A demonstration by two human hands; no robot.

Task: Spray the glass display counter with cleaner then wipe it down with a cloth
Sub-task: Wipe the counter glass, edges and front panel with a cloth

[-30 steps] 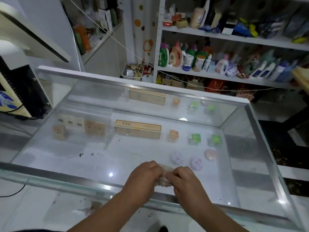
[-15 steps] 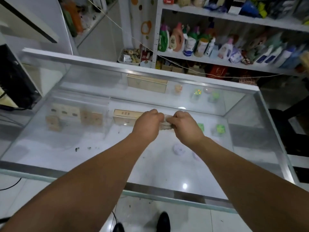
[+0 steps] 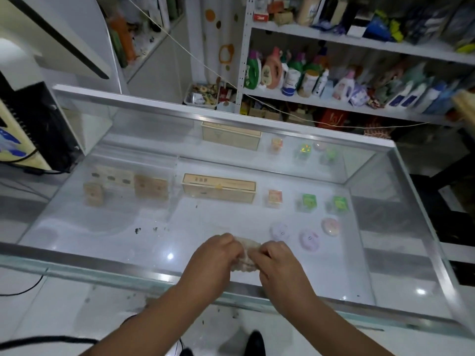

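A small pale cloth (image 3: 247,255) lies bunched on the glass top of the display counter (image 3: 108,235), near its front edge. My left hand (image 3: 213,258) grips the cloth's left side with curled fingers. My right hand (image 3: 279,265) grips its right side, knuckles close to the left hand's. Both hands press the cloth against the glass. Much of the cloth is hidden between my fingers. No spray bottle is in view.
Under the glass lie tan boxes (image 3: 218,187), green packets (image 3: 308,201) and round pale tins (image 3: 309,238). Dark specks (image 3: 138,230) sit on the glass at left. A black device (image 3: 38,129) stands at the counter's left end. Shelves of bottles (image 3: 290,73) stand behind.
Both hands have drawn the cloth back from the middle of the glass to the front edge, after pushing it out from there a second ago.
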